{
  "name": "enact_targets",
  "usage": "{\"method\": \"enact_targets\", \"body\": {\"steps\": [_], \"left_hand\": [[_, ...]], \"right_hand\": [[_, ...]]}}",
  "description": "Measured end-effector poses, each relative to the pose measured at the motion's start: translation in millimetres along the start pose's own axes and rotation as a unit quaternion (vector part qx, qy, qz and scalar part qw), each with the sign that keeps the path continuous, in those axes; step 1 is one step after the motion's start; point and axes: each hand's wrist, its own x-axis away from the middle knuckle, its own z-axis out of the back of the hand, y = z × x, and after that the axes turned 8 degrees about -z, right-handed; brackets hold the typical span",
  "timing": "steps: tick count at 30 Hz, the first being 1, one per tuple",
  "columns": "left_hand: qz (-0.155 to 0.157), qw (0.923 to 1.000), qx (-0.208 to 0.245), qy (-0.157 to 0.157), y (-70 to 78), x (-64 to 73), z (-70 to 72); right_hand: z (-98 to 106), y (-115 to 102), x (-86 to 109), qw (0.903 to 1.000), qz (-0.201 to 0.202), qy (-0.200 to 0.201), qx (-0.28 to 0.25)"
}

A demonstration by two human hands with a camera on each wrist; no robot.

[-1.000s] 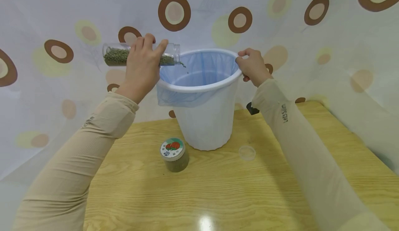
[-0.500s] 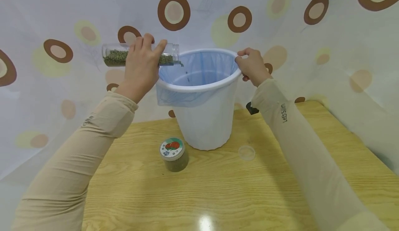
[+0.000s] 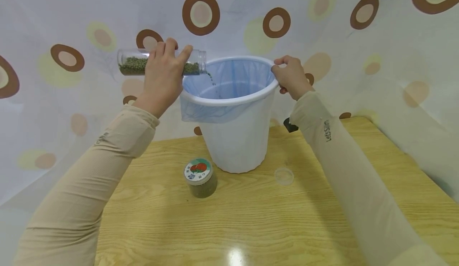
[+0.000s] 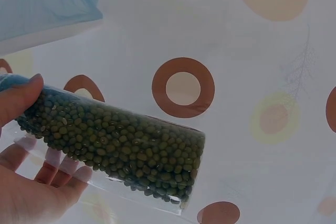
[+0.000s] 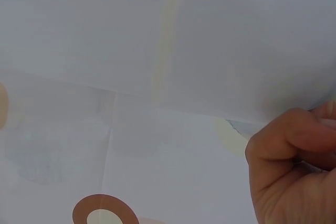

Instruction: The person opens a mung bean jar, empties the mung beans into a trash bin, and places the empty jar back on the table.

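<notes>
My left hand (image 3: 164,74) grips a clear plastic bottle (image 3: 133,66) lying almost level, its uncapped mouth over the left rim of a white trash can (image 3: 236,142). Mung beans (image 4: 126,145) partly fill the bottle, and a thin trickle of them falls from its mouth into the can. A blue trash bag (image 3: 247,76) lines the can and folds over the rim at the left front. My right hand (image 3: 291,76) pinches the can's rim on the right. In the right wrist view the curled fingers (image 5: 294,135) show at the can's edge; the fingertips are partly hidden.
On the wooden table (image 3: 172,230), a round jar (image 3: 201,180) with a tomato-pictured lid stands in front of the can. A clear round cap (image 3: 284,176) lies to the can's right. Behind is a patterned backdrop (image 3: 229,18). A small black object (image 3: 290,125) shows beside the right sleeve.
Beans keep trickling from the bottle; the falling stream looks a little longer now. Both hands, the bottle and the can hold nearly the same positions.
</notes>
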Motion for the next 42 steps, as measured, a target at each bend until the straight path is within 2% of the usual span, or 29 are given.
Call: {"method": "enact_targets", "body": {"steps": [42], "left_hand": [[-0.004, 1.0, -0.008, 0.002, -4.3, 0.3, -1.5]], "right_hand": [[-5.6, -1.4, 1.7, 1.0, 0.0, -0.001, -0.009]]}}
